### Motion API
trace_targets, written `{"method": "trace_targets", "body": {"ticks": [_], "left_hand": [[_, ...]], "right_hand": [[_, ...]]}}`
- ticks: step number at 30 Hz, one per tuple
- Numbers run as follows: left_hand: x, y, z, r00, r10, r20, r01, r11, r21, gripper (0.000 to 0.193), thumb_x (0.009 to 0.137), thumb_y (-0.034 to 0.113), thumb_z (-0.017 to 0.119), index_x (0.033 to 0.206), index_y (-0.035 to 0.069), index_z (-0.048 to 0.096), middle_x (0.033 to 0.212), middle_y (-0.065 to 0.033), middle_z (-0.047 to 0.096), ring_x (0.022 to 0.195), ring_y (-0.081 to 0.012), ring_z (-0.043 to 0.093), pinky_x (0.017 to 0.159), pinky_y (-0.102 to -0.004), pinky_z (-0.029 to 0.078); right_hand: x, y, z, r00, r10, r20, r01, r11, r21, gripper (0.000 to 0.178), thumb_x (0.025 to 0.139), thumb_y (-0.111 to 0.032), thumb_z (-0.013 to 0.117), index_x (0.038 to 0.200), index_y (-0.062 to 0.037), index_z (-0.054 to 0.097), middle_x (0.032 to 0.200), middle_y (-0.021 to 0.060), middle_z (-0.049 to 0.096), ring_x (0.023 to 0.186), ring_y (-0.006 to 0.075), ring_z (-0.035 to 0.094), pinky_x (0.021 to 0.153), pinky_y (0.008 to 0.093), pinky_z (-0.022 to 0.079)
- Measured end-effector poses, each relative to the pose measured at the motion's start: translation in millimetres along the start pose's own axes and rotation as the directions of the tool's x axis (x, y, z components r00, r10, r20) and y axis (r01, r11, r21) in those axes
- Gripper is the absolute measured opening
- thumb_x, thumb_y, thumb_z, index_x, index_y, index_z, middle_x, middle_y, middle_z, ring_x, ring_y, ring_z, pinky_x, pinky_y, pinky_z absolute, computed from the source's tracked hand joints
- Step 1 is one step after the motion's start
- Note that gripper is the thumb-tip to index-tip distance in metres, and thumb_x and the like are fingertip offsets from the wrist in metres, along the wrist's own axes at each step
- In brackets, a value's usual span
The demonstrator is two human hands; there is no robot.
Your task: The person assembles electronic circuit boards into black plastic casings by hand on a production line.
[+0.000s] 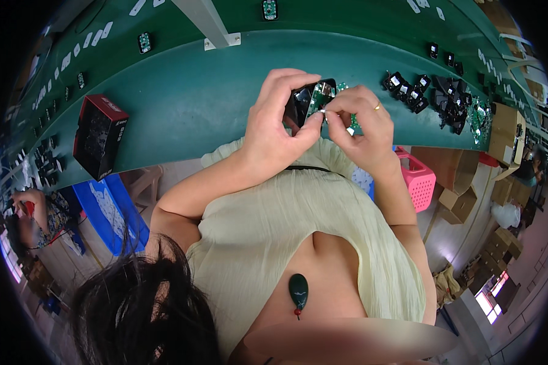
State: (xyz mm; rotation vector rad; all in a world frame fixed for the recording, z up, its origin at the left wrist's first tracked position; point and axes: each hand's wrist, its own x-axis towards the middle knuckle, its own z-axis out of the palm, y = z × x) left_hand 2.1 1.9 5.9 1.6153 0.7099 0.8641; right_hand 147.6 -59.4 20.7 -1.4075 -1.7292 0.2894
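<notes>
My left hand (273, 121) is closed around a black plastic housing (298, 102), its fingers over the far edge and its thumb at the near side. A green circuit board (323, 92) sits at the right part of this housing. With thumb and fingertips pinched together, my right hand (365, 125) holds a small white part (323, 111) against the board's near edge. The part is too small to name, and fingertips partly cover it. More green circuit board (342, 87) shows behind my right fingers, mostly hidden.
On the green table (195, 91), a black-and-red box (100, 137) stands at left. Black housings (408, 91) and a pile of green boards (480, 121) lie at right, beside a cardboard box (505, 134). A metal post (210, 24) rises at the back. Another person (39, 219) sits far left.
</notes>
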Motion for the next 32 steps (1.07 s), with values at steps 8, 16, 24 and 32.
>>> {"method": "trace_targets", "body": {"ticks": [8, 16, 24, 32], "left_hand": [[0.2, 4.3, -3.3, 0.997, 0.07, -0.046, -0.066, 0.994, 0.086, 0.043, 0.068, -0.001, 0.062, 0.108, 0.003, 0.048, 0.105, -0.011, 0.045, 0.077, -0.0162, 0.055, 0.057, -0.0238, 0.048], [-2.7, 2.6, -2.5, 1.0, -0.02, 0.016, 0.021, 0.999, -0.047, 0.05, 0.068, -0.003, 0.06, 0.115, 0.004, 0.044, 0.113, -0.0113, 0.039, 0.091, -0.019, 0.051, 0.066, -0.0264, 0.048], [-1.5, 5.2, -3.3, 0.998, 0.062, -0.009, -0.061, 0.996, 0.065, 0.051, 0.067, -0.004, 0.06, 0.115, 0.003, 0.043, 0.113, -0.0123, 0.039, 0.088, -0.021, 0.053, 0.068, -0.0275, 0.049], [-1.8, 7.1, -4.1, 0.991, 0.135, 0.012, -0.135, 0.976, 0.169, 0.052, 0.067, -0.004, 0.06, 0.116, 0.003, 0.042, 0.114, -0.0144, 0.04, 0.085, -0.0248, 0.055, 0.069, -0.0296, 0.049]], "right_hand": [[3.5, -0.6, -3.7, 0.999, -0.026, 0.047, 0.031, 0.993, -0.113, 0.021, 0.06, 0.005, 0.063, 0.075, -0.0031, 0.05, 0.072, 0.0078, 0.052, 0.063, 0.0234, 0.052, 0.054, 0.0309, 0.045], [4.6, 0.1, -0.8, 0.997, -0.069, 0.029, 0.073, 0.974, -0.216, 0.022, 0.061, 0.003, 0.062, 0.077, -0.0034, 0.049, 0.073, 0.0072, 0.051, 0.063, 0.0229, 0.052, 0.052, 0.0305, 0.045], [7.0, 1.4, 0.8, 0.986, -0.16, 0.043, 0.166, 0.941, -0.296, 0.022, 0.06, 0.002, 0.062, 0.078, -0.0023, 0.05, 0.074, 0.0079, 0.049, 0.062, 0.023, 0.051, 0.052, 0.0303, 0.045], [7.9, -3.8, 0.4, 0.982, -0.15, 0.115, 0.182, 0.918, -0.352, 0.022, 0.06, -0.001, 0.062, 0.08, -0.0028, 0.051, 0.076, 0.0079, 0.049, 0.066, 0.0233, 0.052, 0.054, 0.0299, 0.046]]}}
